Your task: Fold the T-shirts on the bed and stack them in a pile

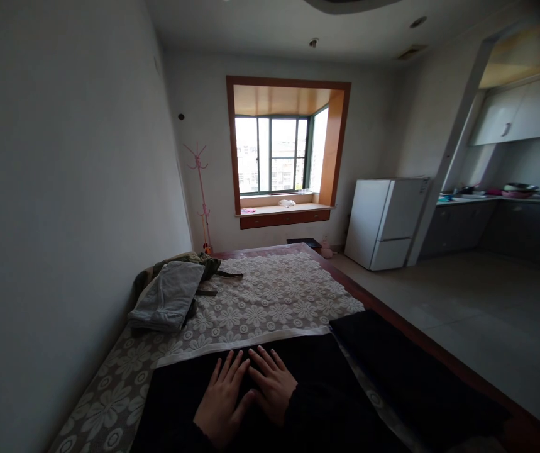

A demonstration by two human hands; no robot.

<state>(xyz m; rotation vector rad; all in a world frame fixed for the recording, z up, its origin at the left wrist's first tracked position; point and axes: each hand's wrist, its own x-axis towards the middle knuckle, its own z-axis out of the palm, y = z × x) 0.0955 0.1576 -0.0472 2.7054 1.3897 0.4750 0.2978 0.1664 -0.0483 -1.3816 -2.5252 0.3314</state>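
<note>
My left hand (222, 399) and my right hand (273, 384) lie flat side by side on a black cloth (317, 377), fingers stretched out and pointing away from me. The thumbs nearly touch. The black cloth is spread over the near end of a bed covered by a white floral lace sheet (270, 296). Neither hand holds anything. Dark sleeves cover both wrists.
A pile of grey and olive clothes (170, 296) lies on the bed's left side by the wall. Beyond the bed are a bay window (279, 154), a pink coat stand (201, 195), a white fridge (385, 220) and a kitchen counter (500, 201) at right. Tiled floor (462, 314) runs along the bed's right.
</note>
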